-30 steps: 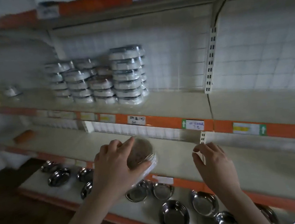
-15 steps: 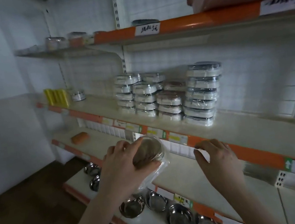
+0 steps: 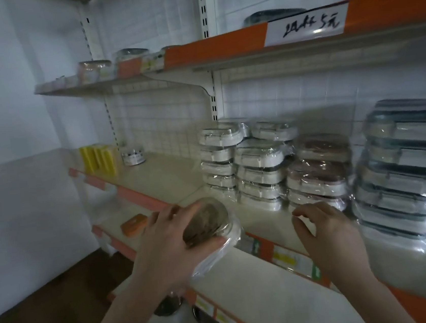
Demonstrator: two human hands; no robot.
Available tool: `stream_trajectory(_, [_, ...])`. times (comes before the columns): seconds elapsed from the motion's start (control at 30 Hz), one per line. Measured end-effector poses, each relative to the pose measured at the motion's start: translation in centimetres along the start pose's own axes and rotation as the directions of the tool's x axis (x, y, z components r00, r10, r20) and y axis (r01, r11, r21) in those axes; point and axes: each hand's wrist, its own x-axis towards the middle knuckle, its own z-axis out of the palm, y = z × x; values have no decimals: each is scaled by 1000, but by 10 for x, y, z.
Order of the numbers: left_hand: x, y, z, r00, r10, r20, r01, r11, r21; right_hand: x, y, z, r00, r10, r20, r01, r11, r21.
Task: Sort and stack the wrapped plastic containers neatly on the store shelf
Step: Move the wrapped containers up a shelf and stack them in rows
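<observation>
My left hand (image 3: 173,245) holds a wrapped container (image 3: 208,225) with a brown lid, fingers over the top and thumb under its near rim, tilted in front of the shelf (image 3: 267,224) edge. It looks light and stiff, but the loose film is likely slippery, so a hold across the rim seems safest. My right hand (image 3: 329,233) hangs empty just beside it, fingers loosely curled, holding nothing. Behind it stands the brown-lidded stack (image 3: 319,170), where I judge this one belongs. To its left are two white-lidded stacks (image 3: 244,163); to its right a taller stack of larger dark-lidded boxes (image 3: 403,166). All appear empty inside their wrap. Yellow packs (image 3: 97,158) sit far left.
</observation>
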Motion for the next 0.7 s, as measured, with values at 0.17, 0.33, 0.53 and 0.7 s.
stream_trajectory(0.17, [60, -21, 16, 997, 64, 30, -63, 997, -50, 25, 7, 27, 999, 48, 12, -47, 998, -44])
stream_trajectory(0.33, [120, -31, 36, 972, 227, 61, -217, 967, -135, 35, 14, 42, 995, 100, -27, -103, 982, -160])
stream_trajectory(0.53, [195, -30, 44, 874, 468, 128, -435, 872, -224, 36, 6, 58, 972, 226, -70, -237, 930, -280])
stream_trajectory(0.7, [251, -2, 31, 755, 627, 189, -577, 774, -260, 36, -6, 64, 952, 268, -145, -303, 884, -357])
